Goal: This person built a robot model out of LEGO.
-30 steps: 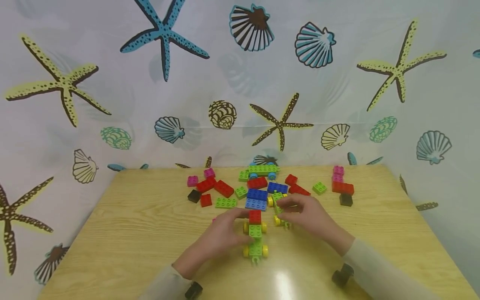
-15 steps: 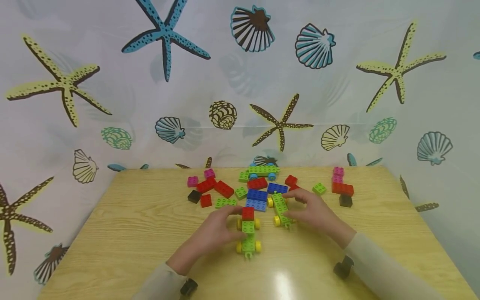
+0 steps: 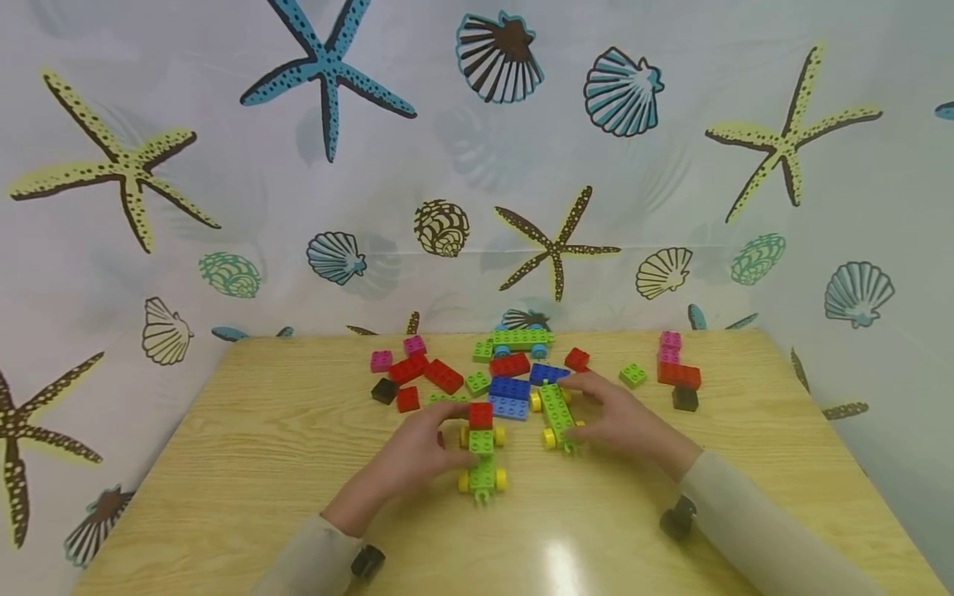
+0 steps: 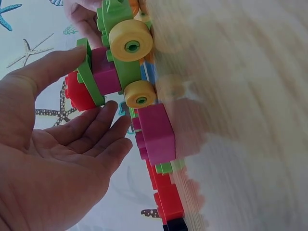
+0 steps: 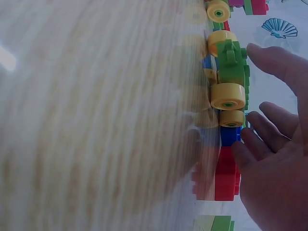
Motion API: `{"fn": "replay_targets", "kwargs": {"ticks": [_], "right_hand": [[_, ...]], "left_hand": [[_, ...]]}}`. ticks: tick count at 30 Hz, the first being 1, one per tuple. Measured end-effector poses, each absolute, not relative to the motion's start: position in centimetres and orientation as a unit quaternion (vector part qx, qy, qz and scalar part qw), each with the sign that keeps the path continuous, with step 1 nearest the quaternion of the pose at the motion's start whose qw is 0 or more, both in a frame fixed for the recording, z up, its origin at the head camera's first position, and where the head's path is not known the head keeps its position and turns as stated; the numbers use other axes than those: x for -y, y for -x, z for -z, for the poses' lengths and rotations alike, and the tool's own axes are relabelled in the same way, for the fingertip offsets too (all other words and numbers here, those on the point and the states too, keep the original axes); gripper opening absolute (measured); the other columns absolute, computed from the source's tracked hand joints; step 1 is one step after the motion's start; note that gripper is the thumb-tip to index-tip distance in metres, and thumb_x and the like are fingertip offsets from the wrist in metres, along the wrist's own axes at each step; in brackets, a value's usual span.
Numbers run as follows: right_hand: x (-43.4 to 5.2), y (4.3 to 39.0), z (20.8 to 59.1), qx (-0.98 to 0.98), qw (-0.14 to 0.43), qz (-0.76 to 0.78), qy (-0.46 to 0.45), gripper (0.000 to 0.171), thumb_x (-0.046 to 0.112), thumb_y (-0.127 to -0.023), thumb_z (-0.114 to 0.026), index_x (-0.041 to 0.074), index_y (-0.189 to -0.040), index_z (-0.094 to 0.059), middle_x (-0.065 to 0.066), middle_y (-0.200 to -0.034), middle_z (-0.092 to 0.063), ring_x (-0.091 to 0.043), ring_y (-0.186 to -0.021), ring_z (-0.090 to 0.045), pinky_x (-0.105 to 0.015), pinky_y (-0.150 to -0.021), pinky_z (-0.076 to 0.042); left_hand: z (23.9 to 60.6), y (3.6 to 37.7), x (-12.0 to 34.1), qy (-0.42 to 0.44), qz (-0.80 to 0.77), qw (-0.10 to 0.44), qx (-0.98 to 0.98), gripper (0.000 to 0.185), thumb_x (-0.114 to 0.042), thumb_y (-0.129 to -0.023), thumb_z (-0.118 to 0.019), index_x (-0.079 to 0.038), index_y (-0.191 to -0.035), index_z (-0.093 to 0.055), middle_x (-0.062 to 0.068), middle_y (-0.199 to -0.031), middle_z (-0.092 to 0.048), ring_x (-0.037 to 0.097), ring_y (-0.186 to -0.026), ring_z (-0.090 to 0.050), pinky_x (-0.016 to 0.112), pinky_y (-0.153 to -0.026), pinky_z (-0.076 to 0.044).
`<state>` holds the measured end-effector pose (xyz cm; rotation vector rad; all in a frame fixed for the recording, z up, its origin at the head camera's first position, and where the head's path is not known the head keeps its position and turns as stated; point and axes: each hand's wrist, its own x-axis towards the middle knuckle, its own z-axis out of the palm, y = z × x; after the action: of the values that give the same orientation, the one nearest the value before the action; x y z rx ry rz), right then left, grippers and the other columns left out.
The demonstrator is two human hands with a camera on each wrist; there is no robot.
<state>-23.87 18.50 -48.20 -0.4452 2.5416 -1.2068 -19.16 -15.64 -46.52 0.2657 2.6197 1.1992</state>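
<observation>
The left hand (image 3: pixel 417 451) lay on the wooden bench (image 3: pixel 224 463) beside a small green car with yellow wheels (image 3: pixel 481 459), which stood near the middle of the bench and carried a red brick (image 3: pixel 480 415) on its far end. The thumb touched the far, red end of the car, and the fingers (image 4: pixel 103 130) were spread apart and nearly straight along its left side; they lay close against it but did not curl round it.

The right hand (image 3: pixel 622 422) rested to the right of a second green car with yellow wheels (image 3: pixel 556 411), a little farther off and right of the first. Its fingers (image 5: pixel 257 137) were likewise apart and relaxed, with the thumb at the near end of that car and the fingertips just beside its right flank.

Beyond both cars lay a scatter of loose bricks (image 3: pixel 447 374) in red, blue, green, pink and black, and a long green wheeled piece (image 3: pixel 522 338) at the far edge.
</observation>
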Motion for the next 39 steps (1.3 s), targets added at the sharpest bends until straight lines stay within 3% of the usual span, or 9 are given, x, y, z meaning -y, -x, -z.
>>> {"fn": "replay_targets", "kwargs": {"ticks": [11, 22, 30, 39], "right_hand": [[-18.8, 23.9, 48.7, -0.878, 0.147, 0.424, 0.167, 0.084, 0.033, -0.094, -0.092, 0.018, -0.167, -0.053, -0.010, -0.178, -0.045, -0.042, -0.170, -0.034, -0.067, -0.139, -0.026], [-18.6, 23.3, 48.6, -0.882, 0.152, 0.417, 0.162, 0.082, 0.036, -0.095, -0.091, 0.020, -0.166, -0.054, -0.009, -0.176, -0.048, -0.041, -0.165, -0.042, -0.067, -0.136, -0.033], [-18.4, 22.3, 48.5, -0.881, 0.158, 0.420, 0.150, 0.082, 0.039, -0.094, -0.092, 0.022, -0.165, -0.056, -0.010, -0.178, -0.045, -0.042, -0.166, -0.040, -0.069, -0.135, -0.033], [-18.2, 21.9, 48.7, -0.884, 0.149, 0.414, 0.157, 0.080, 0.036, -0.094, -0.091, 0.025, -0.165, -0.056, -0.010, -0.180, -0.043, -0.041, -0.166, -0.042, -0.068, -0.136, -0.034]], "left_hand": [[46.5, 20.0, 16.2, -0.078, -0.420, 0.131, -0.895, 0.074, -0.026, -0.094, -0.093, -0.014, -0.160, -0.059, 0.007, -0.163, -0.063, 0.034, -0.153, -0.058, 0.058, -0.123, -0.054], [46.3, 20.8, 16.9, -0.066, -0.412, 0.129, -0.899, 0.077, -0.026, -0.095, -0.092, -0.016, -0.163, -0.055, 0.008, -0.165, -0.061, 0.036, -0.154, -0.057, 0.058, -0.122, -0.055], [46.4, 21.5, 17.3, -0.063, -0.405, 0.136, -0.902, 0.077, -0.026, -0.095, -0.092, -0.016, -0.162, -0.057, 0.008, -0.166, -0.060, 0.037, -0.158, -0.053, 0.063, -0.129, -0.047], [46.2, 21.7, 17.3, -0.071, -0.399, 0.119, -0.906, 0.074, -0.025, -0.096, -0.090, -0.017, -0.162, -0.057, 0.008, -0.166, -0.061, 0.038, -0.158, -0.052, 0.065, -0.130, -0.045]]}}
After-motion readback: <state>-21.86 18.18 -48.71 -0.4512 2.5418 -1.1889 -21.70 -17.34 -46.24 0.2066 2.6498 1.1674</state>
